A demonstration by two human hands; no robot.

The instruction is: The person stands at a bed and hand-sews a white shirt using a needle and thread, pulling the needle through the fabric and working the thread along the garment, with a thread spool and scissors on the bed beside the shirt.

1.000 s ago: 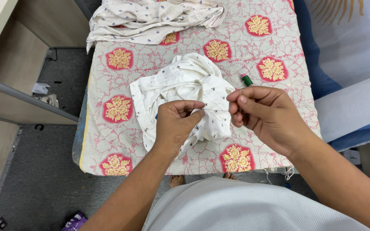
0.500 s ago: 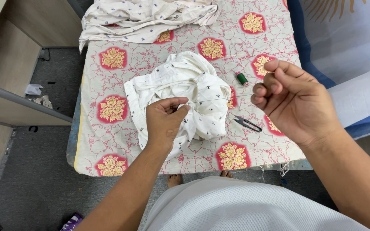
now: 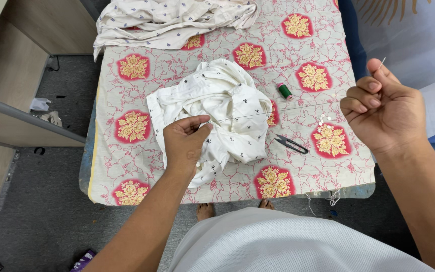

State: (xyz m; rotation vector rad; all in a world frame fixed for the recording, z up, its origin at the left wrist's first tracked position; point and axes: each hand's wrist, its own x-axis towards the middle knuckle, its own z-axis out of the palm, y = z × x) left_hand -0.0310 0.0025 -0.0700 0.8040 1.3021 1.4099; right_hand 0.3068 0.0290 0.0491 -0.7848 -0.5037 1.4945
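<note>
A crumpled white garment point(image 3: 217, 106) with small dark prints lies in the middle of a table covered by a pale cloth with red and yellow flowers point(image 3: 132, 68). My left hand point(image 3: 185, 143) pinches a fold of this garment near its front. My right hand point(image 3: 383, 113) is raised off to the right, fingers pinched on a thin needle point(image 3: 381, 63). A taut thread point(image 3: 278, 111) runs from the garment to that hand.
A green thread spool point(image 3: 284, 90), small dark thread snips point(image 3: 291, 144) and a few white buttons point(image 3: 324, 119) lie right of the garment. A second white printed garment point(image 3: 172, 20) is heaped at the table's far edge. Grey floor lies to the left.
My right hand has drawn away from the garment to the right and upward, pulling the thread out taut. My left hand has stayed on the garment.
</note>
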